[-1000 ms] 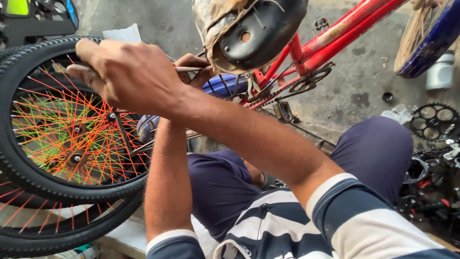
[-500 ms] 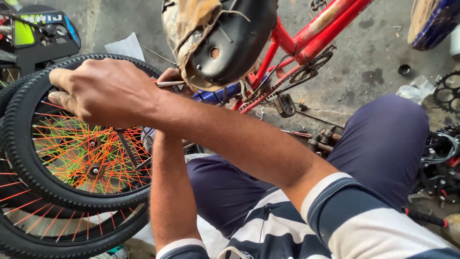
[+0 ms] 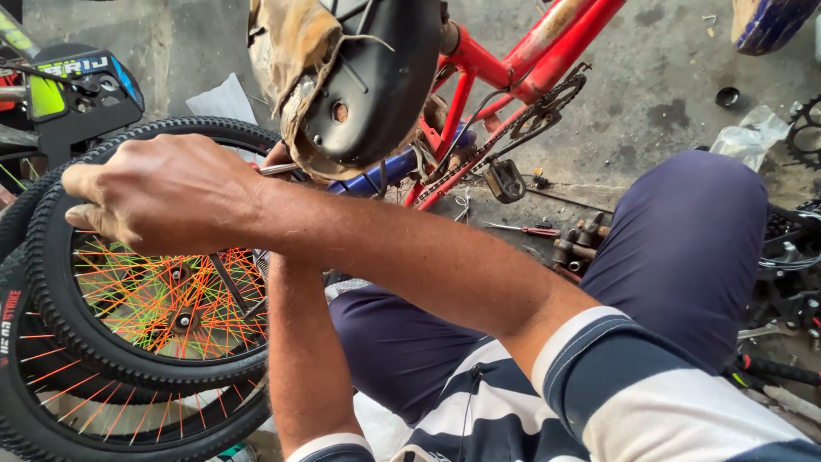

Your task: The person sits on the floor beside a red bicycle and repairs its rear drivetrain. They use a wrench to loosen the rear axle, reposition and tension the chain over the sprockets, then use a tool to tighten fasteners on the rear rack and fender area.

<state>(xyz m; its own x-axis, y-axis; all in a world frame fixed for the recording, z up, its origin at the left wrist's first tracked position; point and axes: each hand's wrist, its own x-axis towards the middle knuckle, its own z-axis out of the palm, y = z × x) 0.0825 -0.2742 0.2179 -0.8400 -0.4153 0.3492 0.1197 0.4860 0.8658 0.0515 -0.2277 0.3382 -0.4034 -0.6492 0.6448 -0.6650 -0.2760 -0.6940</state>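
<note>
Since half a second ago, our right hand (image 3: 162, 192) has been sliding slightly down the tyre (image 3: 51, 282), and the saddle (image 3: 368, 85) is sitting a little nearer the middle of our view; little else has shifted.

We are sitting on the floor (image 3: 650, 103) with the red frame (image 3: 547, 51) running overhead, its chain (image 3: 547, 103) and pedal (image 3: 505, 180) hanging beyond our knee. In front of us, on our left, we are steadying a wheel with orange and green spokes (image 3: 162, 299), leaning on a second wheel (image 3: 26, 402) that is lying just beneath it. The worn saddle, its cover torn, is hanging over the wheel's top edge.

Our right arm is crossing over the left, and the right hand is curling closed over the top of the tyre, fingers wrapped down its far side. Our left hand (image 3: 278, 156) is showing only as a sliver between forearm and saddle; it is pinching a thin metal tool (image 3: 280, 168), though we cannot tell how the fingers are lying.

As we are judging it, the work is going best while the right hand is keeping the wheel from rolling and the tool is moving in small, checked strokes, clear of the spokes.

A red-handled screwdriver (image 3: 530, 229) is lying on the floor, well apart from both hands.
</note>
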